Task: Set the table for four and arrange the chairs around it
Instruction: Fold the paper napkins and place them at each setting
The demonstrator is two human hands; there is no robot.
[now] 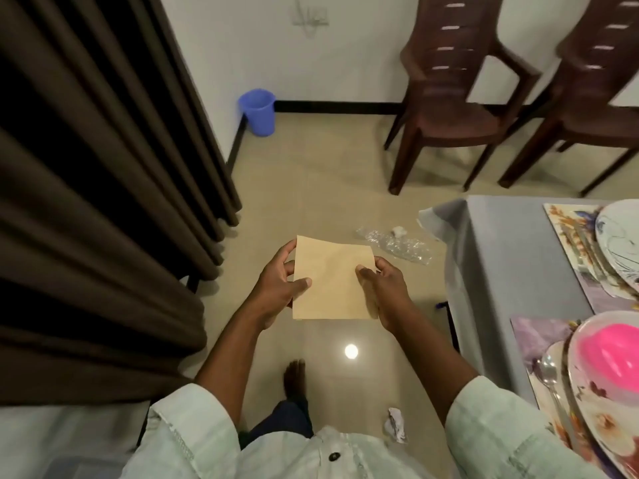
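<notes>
Tan paper napkin [333, 281] sits flat between both hands above the floor [311, 188], left of the table [511, 271]. Left hand [278, 285] pinches its left edge, thumb on top, fingers curled beneath. Right hand [383, 292] grips the right edge the same way, thumb lying on the napkin's face. Table's near corner lies right of the napkin, apart from it, with placemats, plates [619, 243] and a pink bowl [612, 350] on it. Two brown chairs [453, 108] stand beyond the table by the wall. Clear plastic wrap [397, 245] lies on the floor just left of the table corner. Dark curtain [103, 202] hangs further left, leaving open floor between it and the table.
</notes>
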